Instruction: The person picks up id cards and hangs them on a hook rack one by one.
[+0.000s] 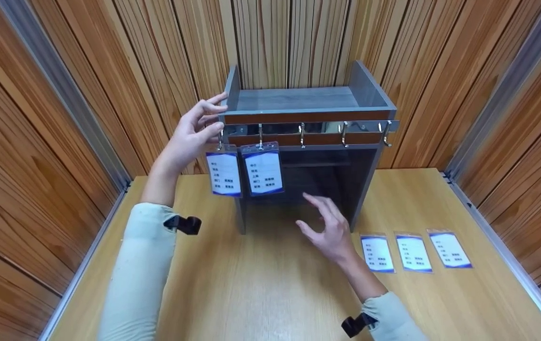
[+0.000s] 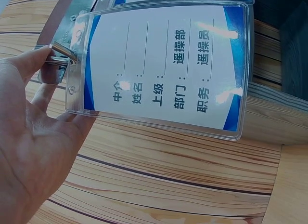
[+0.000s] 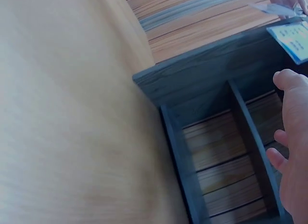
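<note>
The clear-sleeved badge (image 2: 163, 65) reads 姓名, 上级, 部门: 遥操部, 职务: 遥操员; it hangs on the rack's leftmost hook (image 1: 220, 137), pinched by the left hand (image 1: 190, 137); the right hand (image 1: 329, 232) hovers open over the counter (image 1: 261, 284)

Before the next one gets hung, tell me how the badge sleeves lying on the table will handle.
The badge sleeves lie flat and thin, so probably light and hard to pinch off the table. Glossy clear plastic on the hung badge suggests they are slippery and somewhat bendy.

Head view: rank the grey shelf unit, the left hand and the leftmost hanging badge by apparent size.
1. grey shelf unit
2. left hand, nearer the camera, so unsure against the badge
3. leftmost hanging badge
</note>
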### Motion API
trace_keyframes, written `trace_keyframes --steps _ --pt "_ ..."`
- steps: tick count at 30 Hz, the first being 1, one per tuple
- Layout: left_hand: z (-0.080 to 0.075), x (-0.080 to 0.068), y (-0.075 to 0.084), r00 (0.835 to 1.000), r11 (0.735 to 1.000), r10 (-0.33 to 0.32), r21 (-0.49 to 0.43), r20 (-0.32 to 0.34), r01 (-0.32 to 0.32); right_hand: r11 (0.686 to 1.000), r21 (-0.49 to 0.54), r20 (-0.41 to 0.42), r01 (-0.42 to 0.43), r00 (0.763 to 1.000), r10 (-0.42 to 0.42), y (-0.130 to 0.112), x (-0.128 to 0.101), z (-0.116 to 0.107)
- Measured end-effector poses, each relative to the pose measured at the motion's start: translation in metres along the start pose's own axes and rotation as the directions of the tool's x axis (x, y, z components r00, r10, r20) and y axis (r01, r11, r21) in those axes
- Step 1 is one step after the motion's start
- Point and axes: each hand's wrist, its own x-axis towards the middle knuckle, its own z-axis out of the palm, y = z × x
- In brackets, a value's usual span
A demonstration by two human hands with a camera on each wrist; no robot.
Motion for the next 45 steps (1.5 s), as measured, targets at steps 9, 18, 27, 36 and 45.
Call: trace_keyframes --steps 9,18,27,36,45 --pt "0.003 -0.001 0.0 1.0 1.0 0.007 -0.029 0.006 -0.007 0.996 -0.087 -0.015 0.012 1.0 -0.013 0.023 -0.027 -0.009" --pt "0.003 -0.001 -0.002 1.0 1.0 0.005 -0.008 0.008 -0.005 0.986 -0.152 0.013 -0.067 0.998 0.069 0.039 -0.052 -0.021" --pt "0.004 0.0 -0.002 1.0 1.0 0.0 -0.015 0.013 0.0 0.973 -0.189 -0.003 -0.129 0.991 0.131 0.054 -0.075 -0.032" --pt "0.003 0.002 0.0 1.0 1.0 -0.006 -0.026 0.014 0.006 0.954 -0.207 -0.025 -0.218 0.976 0.218 0.063 -0.087 -0.048" --pt "0.002 0.001 0.0 1.0 1.0 0.003 -0.018 0.003 -0.003 0.915 -0.202 -0.037 -0.349 0.936 0.349 0.068 -0.095 -0.069"
